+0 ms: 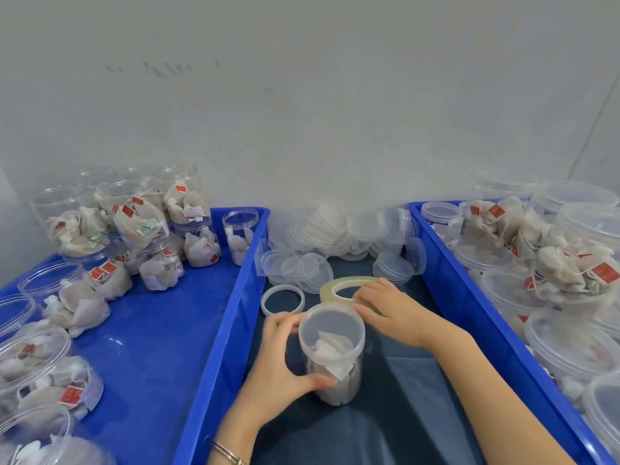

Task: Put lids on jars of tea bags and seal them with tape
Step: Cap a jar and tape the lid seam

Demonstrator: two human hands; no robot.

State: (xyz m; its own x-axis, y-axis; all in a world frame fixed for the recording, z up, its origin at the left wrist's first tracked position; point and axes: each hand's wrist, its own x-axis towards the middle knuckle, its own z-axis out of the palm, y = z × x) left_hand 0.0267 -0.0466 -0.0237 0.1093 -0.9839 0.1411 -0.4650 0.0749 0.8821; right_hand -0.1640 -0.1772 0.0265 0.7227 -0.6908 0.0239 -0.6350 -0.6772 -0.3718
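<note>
While my view sweeps from the left, I log first the left blue tray (161,347), holding clear jars of tea bags (134,223), some stacked, some lying on their sides, several without lids. Red and green tags (126,211) hang from the bags; their printing is too small for me to read. Next, the dark cloth (402,414) between the trays: a heap of loose clear lids (335,236) at the far end against the wall, an empty tape core (282,299) just before it. On that cloth stands the task's jar (332,357), upright, lid (331,327) already on. My left hand (285,360) grips the jar's side, thumb curled across its front. My right hand (392,307) holds the tape roll (345,290), tilted just behind the lid, fingers curled over its rim and covering its near edge. Last, the right blue tray (469,297), piled with lidded jars and loose tea bags (553,260).
</note>
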